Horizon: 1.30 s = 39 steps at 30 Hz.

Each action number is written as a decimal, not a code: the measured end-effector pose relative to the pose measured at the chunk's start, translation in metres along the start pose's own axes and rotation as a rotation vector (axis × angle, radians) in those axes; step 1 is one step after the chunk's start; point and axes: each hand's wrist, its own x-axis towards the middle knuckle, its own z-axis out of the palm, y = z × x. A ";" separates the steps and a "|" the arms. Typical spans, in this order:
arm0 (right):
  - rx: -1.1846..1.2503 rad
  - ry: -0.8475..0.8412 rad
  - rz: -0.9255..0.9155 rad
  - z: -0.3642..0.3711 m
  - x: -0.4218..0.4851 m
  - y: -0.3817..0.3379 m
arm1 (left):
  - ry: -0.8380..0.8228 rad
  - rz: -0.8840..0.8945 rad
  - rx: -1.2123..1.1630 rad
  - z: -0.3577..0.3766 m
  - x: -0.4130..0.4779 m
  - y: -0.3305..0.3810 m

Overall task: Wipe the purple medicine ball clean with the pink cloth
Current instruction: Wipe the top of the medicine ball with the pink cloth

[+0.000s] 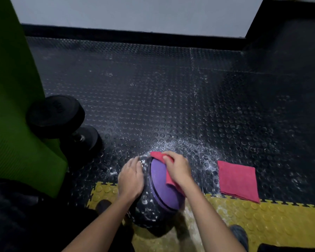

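Note:
The purple medicine ball (160, 190) sits on the floor in front of me, purple on its right part and black with white powder specks on its left. My left hand (130, 179) rests flat on the ball's black left side, fingers spread over it. My right hand (178, 170) presses a pink cloth (169, 180) onto the ball's top right, fingers curled over the fabric. One corner of the cloth sticks out past my fingertips; another hangs below my palm.
A second pink cloth (238, 180), folded flat, lies to the right on the black studded floor (153, 97). White powder is scattered around the ball. A black dumbbell (62, 120) and a green mat (13, 106) stand at left. Yellow tiles (262, 224) run along the near edge.

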 end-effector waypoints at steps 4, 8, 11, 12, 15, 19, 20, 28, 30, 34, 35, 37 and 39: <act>0.533 0.079 0.316 -0.029 -0.001 0.019 | 0.013 0.067 -0.057 -0.002 -0.028 -0.015; 0.643 0.155 0.387 -0.046 -0.013 0.050 | -0.009 -0.065 -0.038 -0.006 -0.027 0.001; 0.529 0.199 0.225 -0.028 -0.032 0.048 | -0.032 -0.162 0.063 0.004 -0.028 0.022; 0.460 0.182 0.127 -0.015 -0.042 0.045 | -0.012 -0.144 0.109 0.008 -0.031 0.024; 0.067 0.134 -0.086 0.024 -0.067 0.041 | 0.051 -0.095 0.143 0.011 -0.031 0.012; 0.230 0.157 0.080 0.025 -0.046 0.051 | 0.029 -0.100 0.130 0.006 -0.025 0.002; 0.292 0.129 0.179 0.021 -0.036 0.054 | 0.022 -0.096 0.136 0.005 -0.025 0.003; -0.028 0.161 -0.011 0.026 -0.051 0.022 | 0.038 -0.082 0.154 0.007 -0.031 0.002; -0.029 0.155 -0.054 0.025 -0.051 0.022 | 0.033 -0.074 0.150 0.007 -0.031 0.001; 0.336 0.037 0.346 0.005 -0.018 0.062 | -0.006 -0.055 0.177 0.008 -0.029 0.005; 0.379 0.040 0.407 0.002 -0.017 0.068 | -0.009 -0.044 0.177 0.008 -0.027 0.007; 0.331 0.100 0.398 0.007 -0.025 0.068 | -0.018 -0.035 0.175 0.006 -0.019 0.010; 0.190 0.299 0.261 0.025 -0.048 0.052 | -0.034 -0.033 0.158 0.004 -0.006 0.010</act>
